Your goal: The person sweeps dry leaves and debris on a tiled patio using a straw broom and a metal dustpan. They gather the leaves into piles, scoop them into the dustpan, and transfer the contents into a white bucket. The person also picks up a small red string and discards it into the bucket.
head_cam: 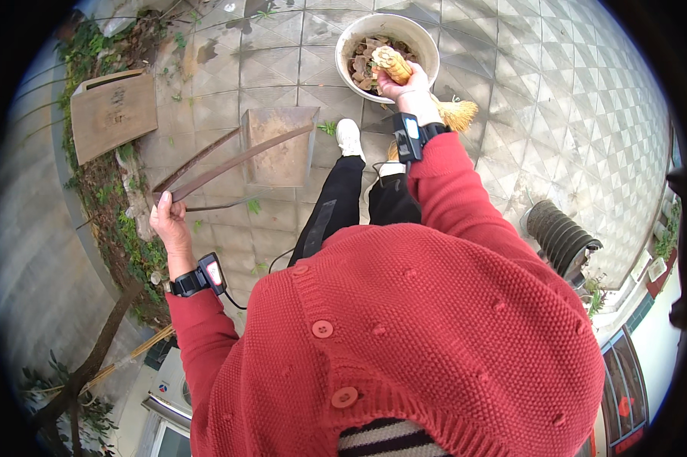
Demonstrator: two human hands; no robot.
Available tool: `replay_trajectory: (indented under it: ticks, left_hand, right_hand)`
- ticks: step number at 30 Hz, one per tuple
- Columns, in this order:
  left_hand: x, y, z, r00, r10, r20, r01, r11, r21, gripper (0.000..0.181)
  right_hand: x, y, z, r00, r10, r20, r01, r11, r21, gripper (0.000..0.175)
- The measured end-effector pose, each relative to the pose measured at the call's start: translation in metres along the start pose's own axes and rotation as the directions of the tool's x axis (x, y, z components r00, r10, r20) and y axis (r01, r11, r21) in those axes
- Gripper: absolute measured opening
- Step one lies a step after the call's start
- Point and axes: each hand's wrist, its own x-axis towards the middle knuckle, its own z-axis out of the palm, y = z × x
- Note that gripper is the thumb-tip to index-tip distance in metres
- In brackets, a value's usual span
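Observation:
My left hand [171, 220] grips the end of the long brown handle [229, 165] of a metal dustpan [277, 151], whose flat pan is at the paving left of my white shoe. In my right hand [405, 85] is the bound handle of a straw hand broom [394, 65], held over a white bucket [432, 45]. The broom's yellow bristles [458, 113] show beyond my right wrist; its middle is hidden by hand and wrist. Dry brown leaves [363, 60] lie in the bucket.
A brown box-like object [115, 117] stands by the planted strip [106, 205] on the left. On the right is a dark ribbed cylinder [563, 237]. A tree branch [95, 354] crosses the lower left. Small weeds grow between the paving tiles.

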Motion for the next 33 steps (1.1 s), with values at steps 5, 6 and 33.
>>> replay_trajectory:
  ticks: [5,6,33]
  left_hand:
    - [-0.015,-0.014,0.005,0.999,0.020,0.037,-0.023,0.997,0.080,0.030]
    - [-0.021,-0.018,0.005,0.999,0.018,0.039,-0.023,0.992,0.122,0.029]
    - [-0.126,-0.174,-0.022,0.871,-0.138,0.472,-0.104,0.886,0.451,0.034]
  right_hand:
    - [-0.142,-0.072,-0.068,0.997,-0.059,0.057,0.068,0.985,-0.160,0.019]
    - [-0.173,-0.087,-0.086,0.989,-0.108,0.103,0.122,0.982,-0.143,0.016]
    - [-0.290,-0.061,-0.400,0.904,-0.368,-0.218,-0.382,-0.468,-0.797,0.032]
